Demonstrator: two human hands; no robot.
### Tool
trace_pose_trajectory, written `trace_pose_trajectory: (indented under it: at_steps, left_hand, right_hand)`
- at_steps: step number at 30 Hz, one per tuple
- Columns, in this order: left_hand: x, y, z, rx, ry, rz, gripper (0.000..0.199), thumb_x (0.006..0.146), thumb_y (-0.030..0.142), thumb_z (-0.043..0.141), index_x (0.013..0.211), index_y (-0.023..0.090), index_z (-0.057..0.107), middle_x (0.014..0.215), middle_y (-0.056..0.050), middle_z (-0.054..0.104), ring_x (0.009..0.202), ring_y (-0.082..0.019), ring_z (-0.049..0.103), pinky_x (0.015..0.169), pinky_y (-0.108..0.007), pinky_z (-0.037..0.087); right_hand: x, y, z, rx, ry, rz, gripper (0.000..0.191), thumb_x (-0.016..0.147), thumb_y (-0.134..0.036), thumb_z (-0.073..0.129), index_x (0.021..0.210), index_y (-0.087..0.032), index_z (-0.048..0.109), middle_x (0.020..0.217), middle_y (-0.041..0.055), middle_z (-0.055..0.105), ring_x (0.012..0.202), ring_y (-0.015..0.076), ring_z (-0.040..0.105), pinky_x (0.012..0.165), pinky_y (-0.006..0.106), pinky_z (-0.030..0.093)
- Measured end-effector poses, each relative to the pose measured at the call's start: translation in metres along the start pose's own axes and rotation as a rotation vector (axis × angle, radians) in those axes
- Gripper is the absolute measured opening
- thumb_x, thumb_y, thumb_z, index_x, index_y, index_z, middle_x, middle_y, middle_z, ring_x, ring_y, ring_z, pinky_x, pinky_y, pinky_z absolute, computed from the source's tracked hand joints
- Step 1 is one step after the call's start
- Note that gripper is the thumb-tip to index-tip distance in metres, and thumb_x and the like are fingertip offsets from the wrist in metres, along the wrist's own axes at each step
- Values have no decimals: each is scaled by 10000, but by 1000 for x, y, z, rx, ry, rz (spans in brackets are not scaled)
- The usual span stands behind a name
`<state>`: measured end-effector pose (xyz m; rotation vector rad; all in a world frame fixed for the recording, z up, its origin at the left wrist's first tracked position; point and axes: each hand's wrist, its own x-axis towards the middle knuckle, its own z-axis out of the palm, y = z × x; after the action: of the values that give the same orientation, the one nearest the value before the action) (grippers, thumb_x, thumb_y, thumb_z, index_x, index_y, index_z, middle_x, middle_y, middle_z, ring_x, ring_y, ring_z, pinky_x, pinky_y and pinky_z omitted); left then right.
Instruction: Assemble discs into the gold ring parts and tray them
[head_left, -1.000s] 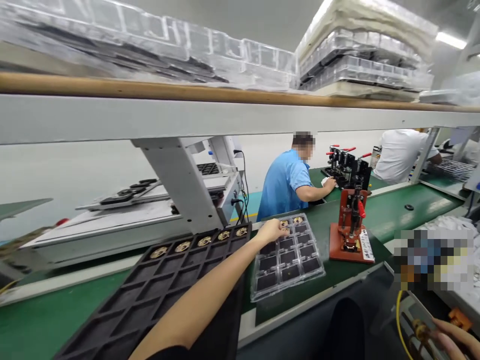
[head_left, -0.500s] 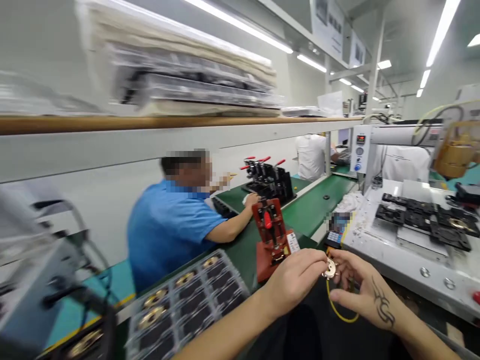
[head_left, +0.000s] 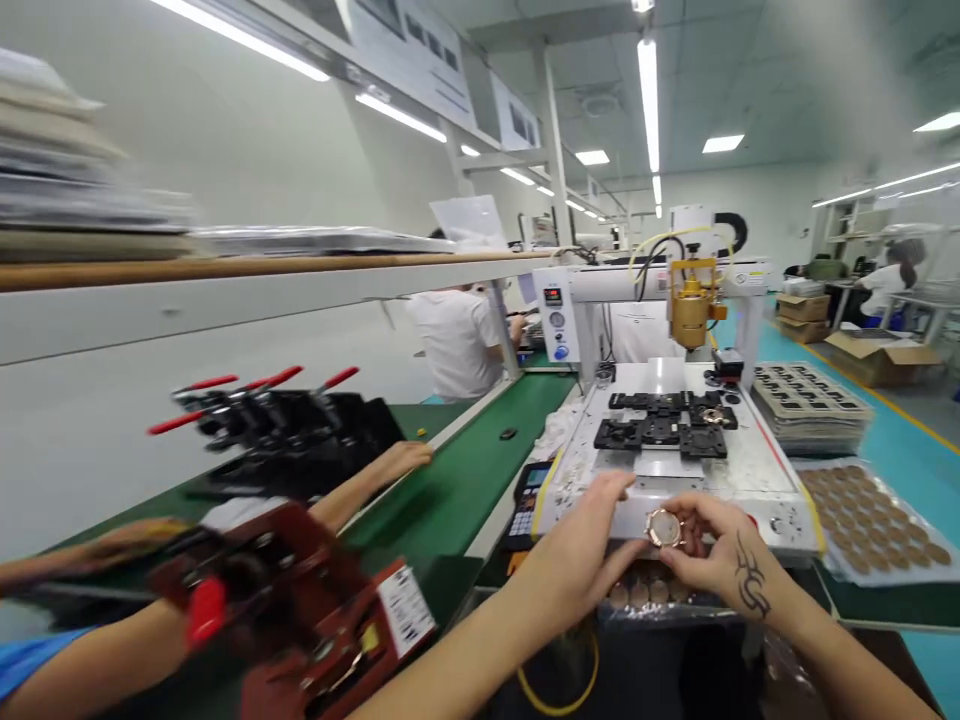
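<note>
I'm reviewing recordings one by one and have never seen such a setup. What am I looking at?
No robot here: a person works bare-handed, filmed by one camera worn on the head. The right hand holds a round, gold-rimmed piece; the left hand is open, its thumb close to that piece. Ahead stands a white bench machine with a gold-coloured unit above and black fixtures on it. A sheet of round brown pieces lies to the right; a red device, blurred, is at lower left.

Pale wall [head_left: 90, 425], grey ceiling [head_left: 757, 100], bright strip lights [head_left: 649, 110], wood-edged shelf [head_left: 300, 268], turquoise floor [head_left: 900, 450] with yellow line [head_left: 889, 402]
</note>
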<state>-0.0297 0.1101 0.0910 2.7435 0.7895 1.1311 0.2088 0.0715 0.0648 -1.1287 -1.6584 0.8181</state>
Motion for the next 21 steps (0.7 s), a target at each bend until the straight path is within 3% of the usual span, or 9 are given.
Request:
trace_pose_trajectory:
  at_steps: [5,8,10,13,16,21]
  left_hand:
    - [117,-37,45,-28,-201,-133,258,1008,291,614,1246,206,659,1241,-133,672,1181,-287,654,1051,-443,543]
    - [191,-56,84,-7,-301,-167,258,972,317,665,1158,152,735,1199,-155,712,1159,-306,665,1054,-429,522]
    - [228,-66,107,8,-402,-198,273,914,350,757,1088,140,766,1141,-154,743,1104,-301,686,1002,-410,545]
    - [259,-79,129,36,-587,-255,292,918,392,786,1064,143,746,1077,-97,753,981,-246,713,897,-406,591]
    - [274,-88,138,66,-727,-296,278,999,393,707,1134,150,709,1125,-65,734,969,-223,720,867,-417,618]
    - [287,-86,147,85,-781,-333,302,1012,365,693,1240,166,684,1243,-88,706,1053,-247,713,903,-436,623]
  right_hand:
    - [-15,6,-76,-175,353,-3,351,796,-358,765,1108,-202,724,764,-1,651,653,171,574,630,307,504]
    - [-27,2,-101,-241,441,-24,354,804,-395,761,1108,-214,729,773,7,659,669,186,588,621,312,511]
    - [-39,3,-113,-256,480,-20,374,818,-427,754,1126,-216,729,787,15,671,667,188,594,600,309,508]
    - [-59,9,-129,-260,561,7,419,827,-478,752,1151,-214,729,798,21,687,652,188,600,575,307,505]
    - [-72,17,-148,-260,639,37,448,823,-514,767,1159,-219,732,751,4,670,636,191,600,578,311,515]
    - [-51,35,-168,-227,548,35,445,857,-503,758,1183,-208,689,841,24,705,714,202,646,634,317,536]
